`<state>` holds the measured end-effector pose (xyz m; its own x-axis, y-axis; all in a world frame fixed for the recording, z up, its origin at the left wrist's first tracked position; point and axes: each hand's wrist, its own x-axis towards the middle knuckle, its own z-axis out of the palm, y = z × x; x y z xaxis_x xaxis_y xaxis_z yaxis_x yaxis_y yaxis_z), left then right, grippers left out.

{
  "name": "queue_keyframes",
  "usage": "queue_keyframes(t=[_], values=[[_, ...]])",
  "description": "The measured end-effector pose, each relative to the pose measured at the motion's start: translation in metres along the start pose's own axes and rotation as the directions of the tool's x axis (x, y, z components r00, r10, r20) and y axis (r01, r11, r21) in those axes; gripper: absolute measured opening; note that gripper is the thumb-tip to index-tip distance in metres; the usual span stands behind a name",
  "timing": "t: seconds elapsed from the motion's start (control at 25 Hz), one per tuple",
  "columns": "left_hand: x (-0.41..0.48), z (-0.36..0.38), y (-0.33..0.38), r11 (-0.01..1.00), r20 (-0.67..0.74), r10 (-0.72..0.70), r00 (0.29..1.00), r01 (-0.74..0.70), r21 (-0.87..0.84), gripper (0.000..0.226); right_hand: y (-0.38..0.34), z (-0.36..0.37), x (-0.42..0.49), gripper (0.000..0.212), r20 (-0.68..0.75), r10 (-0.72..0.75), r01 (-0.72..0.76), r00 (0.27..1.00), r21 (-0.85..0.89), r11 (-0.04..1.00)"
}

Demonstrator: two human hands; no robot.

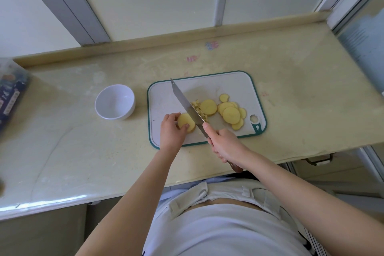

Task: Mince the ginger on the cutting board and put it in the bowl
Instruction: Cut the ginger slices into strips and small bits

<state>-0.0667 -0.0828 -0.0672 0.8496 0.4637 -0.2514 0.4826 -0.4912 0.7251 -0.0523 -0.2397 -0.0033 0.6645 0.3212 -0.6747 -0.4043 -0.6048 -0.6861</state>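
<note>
Ginger stack: the ginger stack (pixel 186 119), a few yellow rounds laid together, lies on the near-left part of the cutting board (pixel 228 83), directly under the left fingers.
Left hand: the left hand (pixel 171 131) pins the stack down, its fingers (pixel 172 116) curled over the stack's left edge and the thumb pressed on top.
Minced ginger: the minced ginger (pixel 197 106) is a small heap of pale bits just right of the left fingers, on the other side of the blade and just beside it.
Loose slices: the loose slices (pixel 231 115) overlap in a cluster further right, beyond the right fingers, near the board's hanging hole.
Knife: the knife (pixel 185 102) stands between stack and heap, edge down on the board, tip pointing away from the person.
Right hand: the right hand (pixel 225 145) is wrapped round the handle, forefinger laid forward onto the blade; the handle's end shows below the palm.
Bowl: the bowl (pixel 115 102), white, stands upright on the worktop (pixel 291 81), left of the left fingers and apart from the board.
Box: a dark printed box (pixel 10 97) lies at the worktop's far left edge, well apart from both hands.
</note>
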Motion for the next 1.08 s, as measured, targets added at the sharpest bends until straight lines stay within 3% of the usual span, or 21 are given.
queue_keyframes(t=[0.48, 0.68, 1.08], values=[[0.006, -0.003, 0.003, 0.999, 0.027, -0.047, 0.999, 0.047, 0.007, 0.042, -0.012, -0.002, 0.003, 0.06, -0.003, 0.099, -0.098, 0.995, -0.187, 0.977], [0.01, -0.002, 0.0, 0.99, 0.026, -0.038, 0.999, 0.034, 0.137, 0.041, -0.012, 0.003, 0.012, 0.062, -0.007, 0.114, -0.113, 0.993, -0.174, 0.978], [0.012, 0.0, -0.004, 0.987, 0.029, -0.032, 0.999, 0.027, 0.157, 0.04, 0.008, 0.011, 0.027, 0.06, -0.055, 0.035, -0.042, 0.998, -0.133, 0.99]])
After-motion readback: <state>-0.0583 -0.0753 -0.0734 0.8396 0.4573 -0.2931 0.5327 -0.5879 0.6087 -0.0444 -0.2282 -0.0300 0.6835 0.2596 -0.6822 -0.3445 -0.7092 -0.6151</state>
